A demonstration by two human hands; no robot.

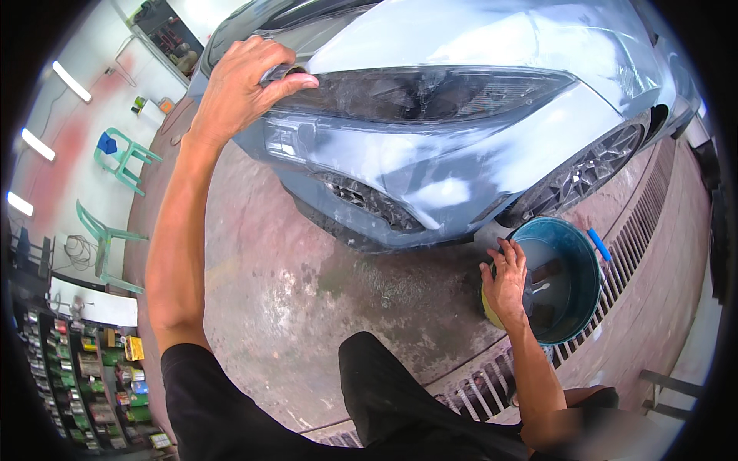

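Note:
My left hand [247,83] is raised at the inner end of the car's dark headlight [430,94]. Its thumb and fingers are closed round a small dark, flat-looking piece [281,73], mostly hidden by the hand. Grey, patchy bodywork [469,34] with whitish smears surrounds the headlight. Lower down, my right hand [507,283] hangs by the near left rim of a teal bucket [593,296], fingers apart and nothing in them. Cloudy water [542,257] and dark pieces [542,303] show inside the bucket. Something yellow [492,307] shows beside that hand, partly hidden.
A slotted drain grate [623,265] runs across the worn reddish floor [307,307] past the bucket. The car's front wheel [588,165] is just behind the bucket. Green plastic chairs [104,238] and shelves of cans [92,369] stand at the left.

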